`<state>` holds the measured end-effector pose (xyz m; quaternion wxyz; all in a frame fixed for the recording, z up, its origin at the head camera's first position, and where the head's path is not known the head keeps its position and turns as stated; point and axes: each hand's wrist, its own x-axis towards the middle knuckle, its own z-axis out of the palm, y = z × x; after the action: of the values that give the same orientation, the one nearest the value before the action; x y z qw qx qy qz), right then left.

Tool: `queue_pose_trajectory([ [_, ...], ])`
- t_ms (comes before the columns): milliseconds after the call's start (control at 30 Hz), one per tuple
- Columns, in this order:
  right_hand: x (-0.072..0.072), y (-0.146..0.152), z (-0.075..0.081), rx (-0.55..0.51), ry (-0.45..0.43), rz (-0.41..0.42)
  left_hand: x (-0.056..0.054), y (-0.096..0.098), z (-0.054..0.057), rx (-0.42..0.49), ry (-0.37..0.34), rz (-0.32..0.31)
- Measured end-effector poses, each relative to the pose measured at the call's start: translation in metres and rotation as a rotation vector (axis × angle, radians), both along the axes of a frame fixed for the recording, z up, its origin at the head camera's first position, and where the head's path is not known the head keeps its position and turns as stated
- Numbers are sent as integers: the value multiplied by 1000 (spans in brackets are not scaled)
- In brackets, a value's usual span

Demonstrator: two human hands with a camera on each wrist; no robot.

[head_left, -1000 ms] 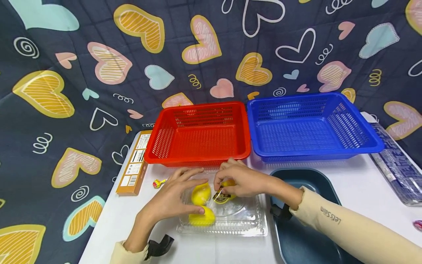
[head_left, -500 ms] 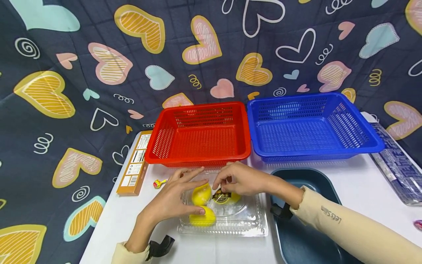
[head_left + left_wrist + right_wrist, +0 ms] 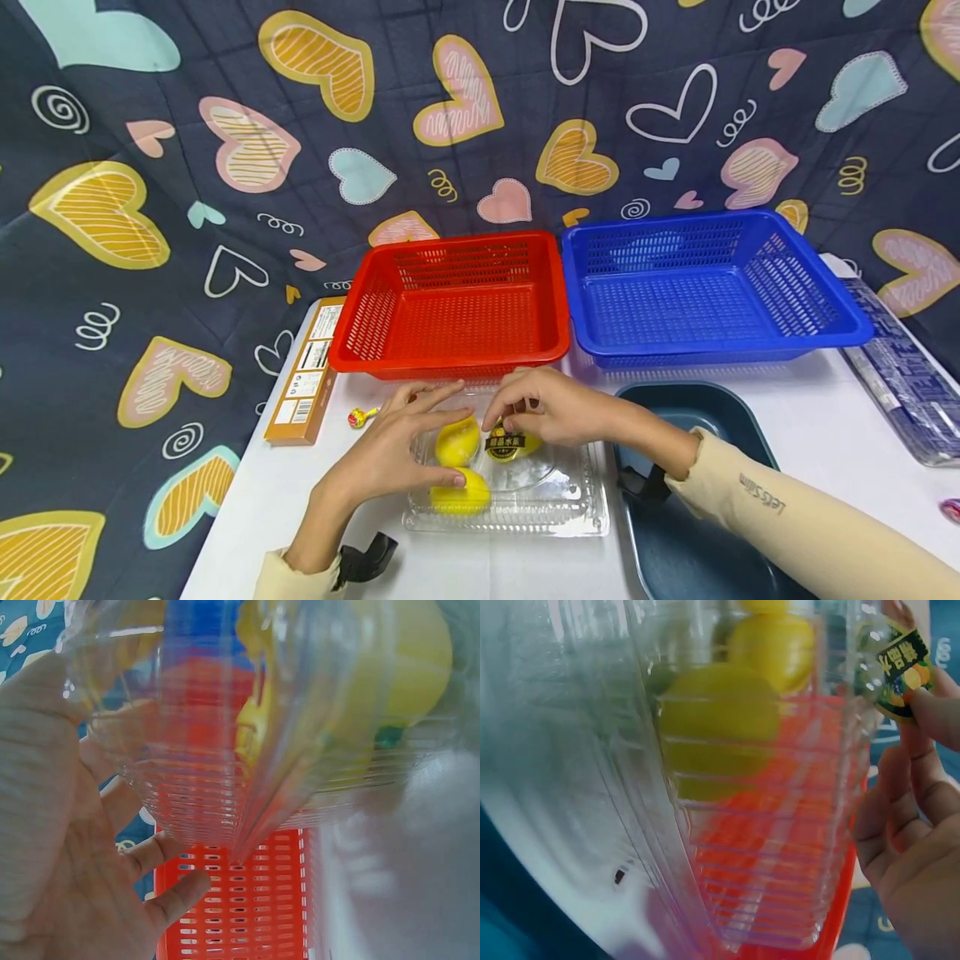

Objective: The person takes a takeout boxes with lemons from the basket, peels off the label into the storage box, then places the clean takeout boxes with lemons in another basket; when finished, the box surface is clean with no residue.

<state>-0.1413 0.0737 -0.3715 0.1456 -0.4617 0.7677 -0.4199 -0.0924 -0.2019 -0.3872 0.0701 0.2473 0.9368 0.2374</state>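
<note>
A clear plastic clamshell box (image 3: 547,500) with yellow lemons (image 3: 459,490) inside sits in front of the red basket in the head view. A round dark-and-gold sticker (image 3: 504,443) with printed characters is on its lid. My left hand (image 3: 393,454) rests over the box's left side, fingers spread; the left wrist view shows the palm beside the clear wall. My right hand (image 3: 551,408) is over the lid and pinches the sticker's edge between thumb and curled fingers. In the right wrist view the thumb lies against the sticker (image 3: 904,671) at the lid's top.
A red basket (image 3: 450,364) and a blue basket (image 3: 720,343) stand behind the box. A dark teal tub (image 3: 682,546) lies right of it, under my right forearm. At left are an orange carton (image 3: 303,375) and a lollipop (image 3: 360,417). A blue plastic-wrapped pack (image 3: 900,375) lies far right.
My right hand has lowered slightly and its fingers have drawn in at the sticker, which now looks flatter and more fully visible. The left hand has stayed in place.
</note>
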Motion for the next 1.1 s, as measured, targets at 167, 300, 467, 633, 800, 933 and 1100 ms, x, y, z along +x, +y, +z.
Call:
queue_pose_trajectory([
  [167,-1,6,3,-45,-15,-20,0,0,0,3,14,-7],
  [300,-2,13,9,-55,-48,-61,0,0,0,8,19,-7],
  [467,-1,30,15,-28,-74,-91,0,1,1,-3,21,-5],
  [633,2,52,17,-12,-98,-144,0,2,1,-11,13,0],
  [800,4,77,11,-11,-85,-210,1,2,1,-4,0,5],
  [933,7,96,7,-22,-76,-239,1,3,2,-3,-6,4],
  [1100,11,116,6,-50,-63,-257,1,3,2,-10,2,-4],
])
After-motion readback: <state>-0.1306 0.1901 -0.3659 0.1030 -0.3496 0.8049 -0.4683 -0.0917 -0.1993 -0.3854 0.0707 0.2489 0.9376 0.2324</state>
